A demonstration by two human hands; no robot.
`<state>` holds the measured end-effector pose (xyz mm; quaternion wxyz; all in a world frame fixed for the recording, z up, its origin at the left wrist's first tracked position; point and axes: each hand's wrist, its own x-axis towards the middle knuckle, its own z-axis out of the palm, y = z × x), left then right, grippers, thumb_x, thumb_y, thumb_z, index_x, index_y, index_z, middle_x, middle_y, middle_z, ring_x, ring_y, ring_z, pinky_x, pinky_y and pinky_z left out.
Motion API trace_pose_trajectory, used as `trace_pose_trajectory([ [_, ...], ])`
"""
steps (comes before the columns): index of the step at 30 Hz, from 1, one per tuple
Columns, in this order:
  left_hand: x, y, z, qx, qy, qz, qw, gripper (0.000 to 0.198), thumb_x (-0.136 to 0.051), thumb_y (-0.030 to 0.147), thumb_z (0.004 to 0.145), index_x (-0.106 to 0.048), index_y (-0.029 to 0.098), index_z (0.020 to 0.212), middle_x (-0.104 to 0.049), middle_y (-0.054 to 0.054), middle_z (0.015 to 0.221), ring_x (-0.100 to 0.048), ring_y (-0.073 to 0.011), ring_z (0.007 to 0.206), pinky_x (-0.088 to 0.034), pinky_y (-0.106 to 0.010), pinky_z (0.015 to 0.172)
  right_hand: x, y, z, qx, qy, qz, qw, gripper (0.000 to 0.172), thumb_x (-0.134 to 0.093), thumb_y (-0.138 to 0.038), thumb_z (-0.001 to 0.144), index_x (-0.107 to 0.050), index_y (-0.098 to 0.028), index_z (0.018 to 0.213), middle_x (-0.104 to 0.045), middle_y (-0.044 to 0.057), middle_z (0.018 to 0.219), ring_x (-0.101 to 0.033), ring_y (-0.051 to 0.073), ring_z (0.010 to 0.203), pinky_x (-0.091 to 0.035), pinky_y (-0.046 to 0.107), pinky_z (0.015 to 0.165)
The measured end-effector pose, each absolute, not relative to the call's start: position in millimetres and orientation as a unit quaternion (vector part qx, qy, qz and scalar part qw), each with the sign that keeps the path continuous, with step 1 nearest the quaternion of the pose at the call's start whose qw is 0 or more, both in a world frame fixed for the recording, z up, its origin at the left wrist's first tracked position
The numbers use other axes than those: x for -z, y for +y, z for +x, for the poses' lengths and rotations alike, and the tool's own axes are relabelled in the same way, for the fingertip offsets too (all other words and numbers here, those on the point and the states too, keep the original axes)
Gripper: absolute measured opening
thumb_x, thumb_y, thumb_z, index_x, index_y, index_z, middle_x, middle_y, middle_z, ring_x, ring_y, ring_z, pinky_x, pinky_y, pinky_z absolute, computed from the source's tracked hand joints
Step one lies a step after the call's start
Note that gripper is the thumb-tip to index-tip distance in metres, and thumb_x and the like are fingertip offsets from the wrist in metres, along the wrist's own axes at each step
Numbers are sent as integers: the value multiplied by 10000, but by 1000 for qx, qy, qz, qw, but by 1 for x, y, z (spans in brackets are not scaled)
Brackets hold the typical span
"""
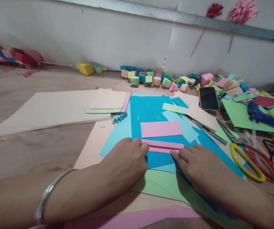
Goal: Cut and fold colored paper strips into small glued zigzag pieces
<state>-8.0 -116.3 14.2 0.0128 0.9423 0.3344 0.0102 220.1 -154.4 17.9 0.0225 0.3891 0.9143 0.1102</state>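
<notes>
A narrow pink paper strip (pixel 162 146), creased lengthwise, lies on a dark blue sheet (pixel 137 111). My left hand (pixel 131 157) is closed on the strip's left end, its fingers curled. At the right end, my right hand (pixel 191 162) pinches the strip, thumb along its lower edge. Just beyond the strip lies a flat pink paper rectangle (pixel 161 128), touched by neither hand. Under the blue sheet are light blue paper (pixel 116 136) and green paper (pixel 161 186). The undersides of both hands' fingers are hidden.
Scissors (pixel 248 159) with yellow and red handles lie at right, near a blue glue gun (pixel 266 116) and a phone (pixel 209 98). Small folded paper boxes (pixel 148 79) line the wall. A large cream sheet (pixel 55 109) spreads at left; a pink sheet (pixel 132 219) lies in front.
</notes>
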Motion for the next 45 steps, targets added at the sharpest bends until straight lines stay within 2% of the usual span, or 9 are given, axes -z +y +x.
trace_pose_trajectory([
  [5,-23,-128,-21,40,367,929,-27,319,-459,-10,729,-483,185,477,-399,-30,505,-347,-162,489,-291,-338,496,-19,-152,223,-107,916,387,21,251,-506,12,778,-655,-175,858,-658,38,721,-546,192,602,-221,347,565],
  [7,-32,-125,-22,69,377,922,-51,301,-440,-35,698,-488,182,495,-410,-29,508,-330,-155,471,-267,-329,476,-20,-151,223,-106,915,389,28,245,-499,0,793,-653,-178,862,-662,42,722,-543,189,601,-232,348,569],
  [10,-42,-117,-17,20,377,920,-108,264,-433,-45,713,-554,168,614,-493,-54,598,-389,-175,528,-267,-327,483,-19,-150,224,-103,918,381,34,228,-511,-16,805,-658,-171,884,-660,45,725,-540,195,601,-234,349,568],
  [14,-36,-103,-11,-72,318,941,-87,135,-525,160,883,-585,169,762,-567,-63,776,-474,-202,709,-341,-323,578,-14,-147,227,-107,915,390,1,187,-492,-83,890,-658,-158,850,-630,61,742,-515,195,644,-245,343,586],
  [17,-23,-95,-11,-65,291,954,-25,218,-536,313,929,-583,171,769,-569,-49,814,-484,-194,771,-359,-313,630,-12,-144,227,-102,907,408,-18,221,-451,-129,943,-643,-156,837,-575,62,762,-468,186,674,-248,332,598],
  [25,-15,-96,-10,-17,279,960,-16,173,-449,40,905,-559,154,836,-571,-67,904,-465,-185,788,-362,-304,658,-16,-138,223,-67,910,409,-27,174,-517,-72,882,-597,-173,766,-532,55,808,-425,195,733,-270,327,633],
  [33,-11,-94,-9,-53,281,958,-4,153,-418,73,927,-545,142,877,-580,-92,952,-476,-189,817,-411,-311,709,-12,-132,219,-131,903,401,-84,230,-439,-52,909,-622,-140,802,-590,122,970,-461,230,849,-315,348,709],
  [37,-10,-94,-9,-53,283,958,7,58,-490,120,898,-545,139,902,-584,-93,950,-480,-194,813,-419,-312,709,-11,-130,220,-129,904,403,-57,214,-454,-49,900,-632,-158,858,-596,70,828,-475,214,778,-295,348,693],
  [45,-11,-97,-10,-105,282,954,4,184,-367,76,936,-534,143,977,-598,-94,964,-493,-189,810,-419,-309,720,-7,-122,222,-140,904,403,-44,173,-494,-57,872,-605,-174,809,-575,55,782,-467,212,739,-262,338,651],
])
